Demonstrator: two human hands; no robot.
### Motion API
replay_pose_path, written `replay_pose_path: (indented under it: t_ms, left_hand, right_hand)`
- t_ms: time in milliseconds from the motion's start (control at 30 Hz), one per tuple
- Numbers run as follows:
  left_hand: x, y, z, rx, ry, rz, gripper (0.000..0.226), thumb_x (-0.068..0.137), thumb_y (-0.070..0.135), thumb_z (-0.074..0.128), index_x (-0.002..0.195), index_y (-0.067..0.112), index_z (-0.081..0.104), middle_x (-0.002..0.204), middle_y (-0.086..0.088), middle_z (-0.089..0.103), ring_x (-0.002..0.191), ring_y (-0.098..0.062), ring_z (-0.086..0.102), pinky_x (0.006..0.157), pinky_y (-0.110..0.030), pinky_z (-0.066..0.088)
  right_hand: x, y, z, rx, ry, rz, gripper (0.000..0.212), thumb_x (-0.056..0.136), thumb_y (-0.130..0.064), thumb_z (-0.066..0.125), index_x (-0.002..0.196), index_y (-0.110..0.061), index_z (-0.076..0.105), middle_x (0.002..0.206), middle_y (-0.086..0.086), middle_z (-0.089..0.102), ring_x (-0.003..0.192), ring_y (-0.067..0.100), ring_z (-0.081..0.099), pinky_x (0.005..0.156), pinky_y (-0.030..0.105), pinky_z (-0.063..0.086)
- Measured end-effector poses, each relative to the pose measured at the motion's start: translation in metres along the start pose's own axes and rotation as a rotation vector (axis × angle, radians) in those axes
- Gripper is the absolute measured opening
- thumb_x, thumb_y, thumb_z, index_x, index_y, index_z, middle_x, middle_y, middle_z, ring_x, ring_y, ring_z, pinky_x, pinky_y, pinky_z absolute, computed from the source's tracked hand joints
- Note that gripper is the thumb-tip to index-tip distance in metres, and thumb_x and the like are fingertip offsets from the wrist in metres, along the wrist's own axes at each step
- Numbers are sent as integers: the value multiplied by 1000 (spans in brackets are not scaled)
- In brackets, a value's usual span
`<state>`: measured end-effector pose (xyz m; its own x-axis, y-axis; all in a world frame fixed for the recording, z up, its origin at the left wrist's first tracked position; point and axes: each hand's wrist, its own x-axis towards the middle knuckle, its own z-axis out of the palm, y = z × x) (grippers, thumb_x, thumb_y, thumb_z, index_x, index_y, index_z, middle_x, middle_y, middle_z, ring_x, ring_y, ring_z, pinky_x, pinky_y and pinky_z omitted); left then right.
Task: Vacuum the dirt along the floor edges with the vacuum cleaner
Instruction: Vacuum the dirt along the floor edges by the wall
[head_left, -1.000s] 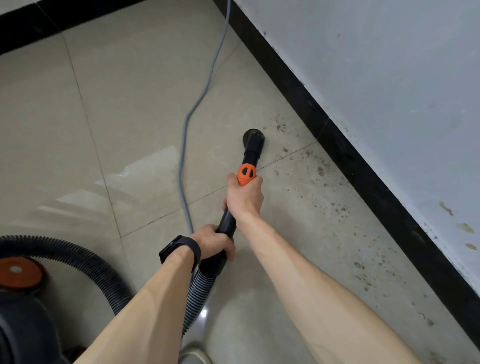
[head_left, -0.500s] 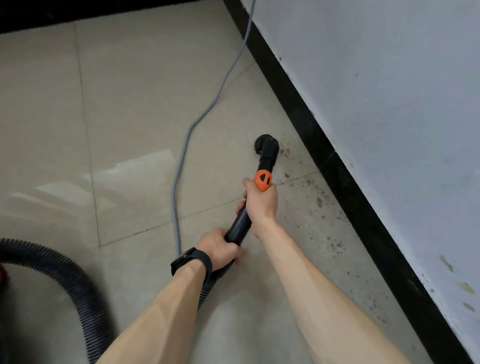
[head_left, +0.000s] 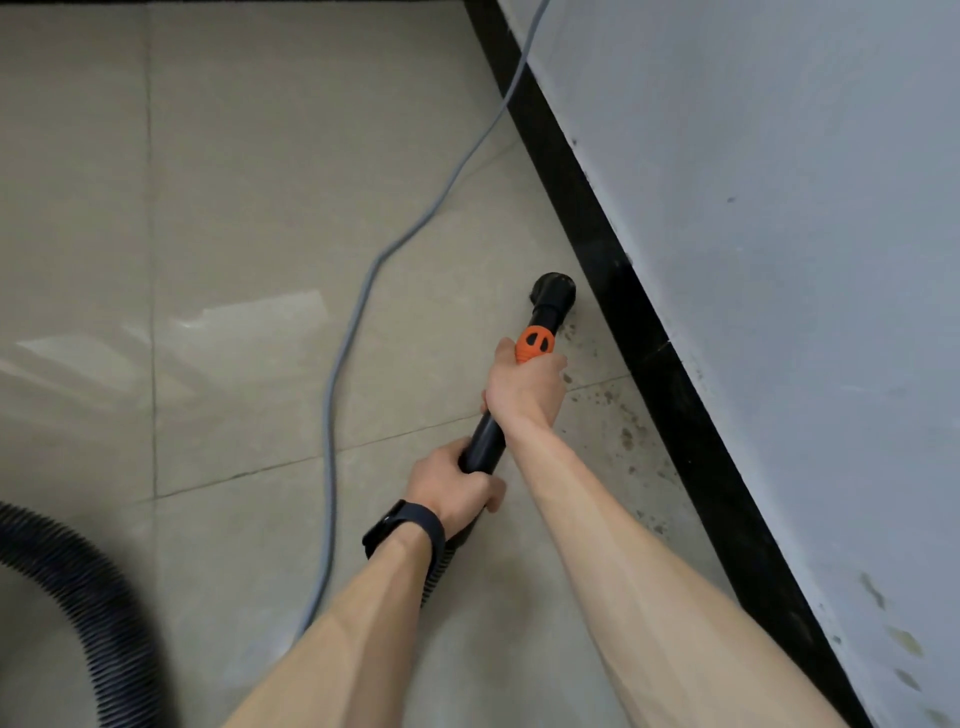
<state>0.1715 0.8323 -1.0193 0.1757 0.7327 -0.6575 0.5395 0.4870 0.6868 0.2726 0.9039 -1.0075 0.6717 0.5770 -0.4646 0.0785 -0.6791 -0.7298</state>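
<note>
A pale wall (head_left: 753, 260) meets the beige tiled floor (head_left: 234, 208) at a black skirting (head_left: 639, 332). A ribbed black hose (head_left: 78, 582) curves at lower left; a grey cord (head_left: 353, 322) trails across the tiles. The black wand (head_left: 485, 439) has an orange collar (head_left: 535, 344) and a round nozzle (head_left: 554, 291) on the floor just beside the skirting. Dirt (head_left: 621, 431) speckles the edge. The right hand (head_left: 524, 387) fingers wrap the wand below the collar; the left hand (head_left: 452, 486), wearing a black wristband (head_left: 405, 525), grips its lower end.
</note>
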Motion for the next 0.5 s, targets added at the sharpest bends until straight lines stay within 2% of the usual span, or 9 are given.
replay_pose_path:
  t_ms: [67,100,167,200,300,367,433,500]
  left_hand:
    - [3,4,4,-55,-21,-24,36,41,22,64,77,28,65,68,0,70,60,-21,65,40,-20,44]
    - [5,6,6,-92,-27,-39,35,39,21,63,74,26,65,65,0,69,59,-21,64,39,-19,42]
    - [10,10,10,-157,-53,-72,33,36,19,61,69,20,66,63,-3,69,59,-25,64,42,-21,45]
    - [13,12,11,-178,-78,-84,34,36,18,61,69,16,66,63,-5,70,60,-27,65,45,-24,49]
    - [22,20,14,-224,-171,-98,31,35,15,62,65,11,63,61,-8,68,58,-28,63,54,-33,55]
    - [27,22,15,-246,-218,-92,30,35,14,63,65,11,60,61,-9,66,59,-29,61,59,-37,55]
    - [29,21,14,-242,-229,-87,29,36,12,64,65,11,59,60,-8,64,59,-29,60,58,-37,55]
    - [30,18,7,-184,-203,-76,28,38,13,65,65,13,59,58,-6,64,57,-27,61,54,-32,54]
  right_hand:
    - [5,-1,-2,-80,30,-44,45,103,-47,53,125,-10,39,103,10,62,84,33,67,73,42,57]
    - [8,-1,-3,-135,44,-68,46,104,-47,52,127,-9,39,99,7,56,82,29,59,69,36,48]
    - [11,-5,-3,-228,60,-102,49,106,-47,49,132,-7,37,96,5,49,79,26,48,62,32,34]
    - [14,-7,-4,-260,63,-114,50,107,-46,48,134,-5,37,96,7,51,79,27,49,59,32,33]
    - [22,-13,-10,-319,63,-132,51,107,-43,48,135,-2,35,114,16,66,96,36,65,68,35,42]
    - [27,-14,-13,-328,40,-134,50,106,-42,49,133,-3,34,120,19,67,98,36,67,72,36,46]
    - [29,-13,-15,-270,-15,-99,46,105,-39,51,130,-6,33,112,15,68,88,31,69,74,37,54]
    - [29,-10,-16,-111,-72,-53,39,103,-35,53,125,-10,33,90,7,67,69,25,74,73,42,63]
